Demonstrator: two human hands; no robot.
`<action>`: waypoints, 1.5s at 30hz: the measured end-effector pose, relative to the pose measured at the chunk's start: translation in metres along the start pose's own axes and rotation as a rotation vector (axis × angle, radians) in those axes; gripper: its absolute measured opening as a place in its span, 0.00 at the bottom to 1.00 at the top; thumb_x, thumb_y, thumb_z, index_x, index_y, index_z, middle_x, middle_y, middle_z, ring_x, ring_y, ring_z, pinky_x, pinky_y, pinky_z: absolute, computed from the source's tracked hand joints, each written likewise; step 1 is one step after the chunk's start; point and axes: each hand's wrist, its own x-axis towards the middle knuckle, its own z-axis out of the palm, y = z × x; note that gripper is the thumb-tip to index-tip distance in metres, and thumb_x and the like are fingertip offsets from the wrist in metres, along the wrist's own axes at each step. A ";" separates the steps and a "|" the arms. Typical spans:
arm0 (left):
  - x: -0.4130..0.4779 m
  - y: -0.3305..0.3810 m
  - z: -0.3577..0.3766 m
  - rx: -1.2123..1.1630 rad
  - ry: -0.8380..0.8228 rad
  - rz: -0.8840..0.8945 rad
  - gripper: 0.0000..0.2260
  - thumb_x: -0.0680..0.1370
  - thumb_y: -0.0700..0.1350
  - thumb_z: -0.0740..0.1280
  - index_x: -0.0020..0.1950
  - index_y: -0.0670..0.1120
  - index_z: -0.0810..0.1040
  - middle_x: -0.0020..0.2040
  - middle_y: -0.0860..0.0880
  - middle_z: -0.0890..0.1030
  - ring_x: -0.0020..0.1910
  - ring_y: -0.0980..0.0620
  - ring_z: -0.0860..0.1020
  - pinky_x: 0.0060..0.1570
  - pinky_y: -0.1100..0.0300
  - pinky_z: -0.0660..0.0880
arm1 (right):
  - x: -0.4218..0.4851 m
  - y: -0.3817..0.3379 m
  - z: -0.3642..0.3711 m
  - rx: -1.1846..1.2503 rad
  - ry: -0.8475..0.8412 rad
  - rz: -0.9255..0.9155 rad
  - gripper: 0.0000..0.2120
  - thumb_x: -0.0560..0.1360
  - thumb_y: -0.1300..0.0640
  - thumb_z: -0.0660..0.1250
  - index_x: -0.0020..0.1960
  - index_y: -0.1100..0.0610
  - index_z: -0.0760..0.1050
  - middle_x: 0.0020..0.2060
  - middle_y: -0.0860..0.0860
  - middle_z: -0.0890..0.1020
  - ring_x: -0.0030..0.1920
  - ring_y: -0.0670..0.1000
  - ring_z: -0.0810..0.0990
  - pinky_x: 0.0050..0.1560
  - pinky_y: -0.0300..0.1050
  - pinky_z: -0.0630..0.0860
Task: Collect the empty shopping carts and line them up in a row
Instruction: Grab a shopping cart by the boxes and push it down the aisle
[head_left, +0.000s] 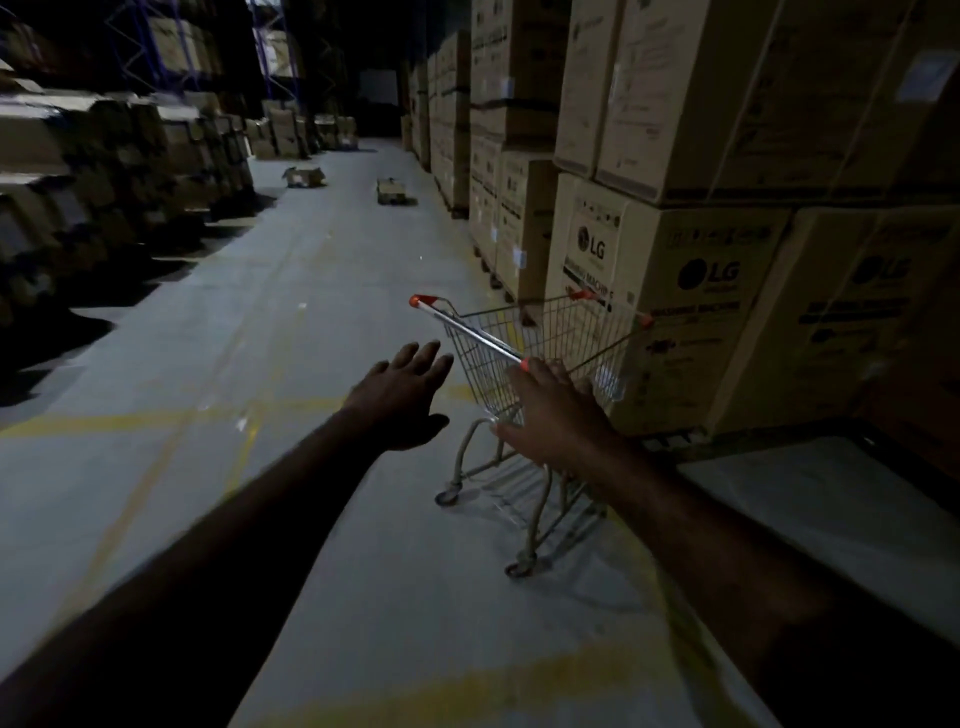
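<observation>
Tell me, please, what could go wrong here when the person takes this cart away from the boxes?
1. Neither hand grips yet: the left hand is open beside the handle, and the right hand only nears its end, so the shopping cart may roll or swing.
2. The cart stands close to the stacked cartons; a turn could scrape them.
3. Loose boxes lie on the dim aisle ahead.

The single head-worn camera looked forward and down along the aisle floor (322, 291), close above both outstretched arms, with the stacked boxes (675, 291) just right of the floor.
</observation>
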 end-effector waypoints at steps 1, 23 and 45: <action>0.017 -0.007 0.005 -0.015 -0.020 0.001 0.39 0.80 0.59 0.64 0.83 0.48 0.45 0.83 0.45 0.44 0.81 0.43 0.46 0.76 0.44 0.57 | 0.018 0.001 0.004 0.013 -0.019 0.008 0.39 0.78 0.35 0.63 0.81 0.51 0.54 0.81 0.55 0.54 0.79 0.60 0.53 0.75 0.67 0.54; 0.345 -0.123 0.126 -0.024 -0.243 -0.031 0.38 0.81 0.58 0.63 0.82 0.47 0.46 0.83 0.45 0.46 0.81 0.43 0.46 0.76 0.45 0.57 | 0.400 0.096 0.175 0.187 -0.325 0.199 0.43 0.80 0.39 0.64 0.83 0.52 0.43 0.82 0.58 0.43 0.80 0.64 0.44 0.75 0.71 0.51; 0.422 -0.174 0.192 0.109 -0.424 0.391 0.45 0.73 0.59 0.71 0.82 0.53 0.49 0.82 0.47 0.49 0.80 0.44 0.49 0.76 0.37 0.50 | 0.357 0.083 0.165 0.078 -0.638 0.326 0.28 0.78 0.47 0.67 0.74 0.58 0.68 0.73 0.61 0.67 0.70 0.64 0.71 0.68 0.56 0.72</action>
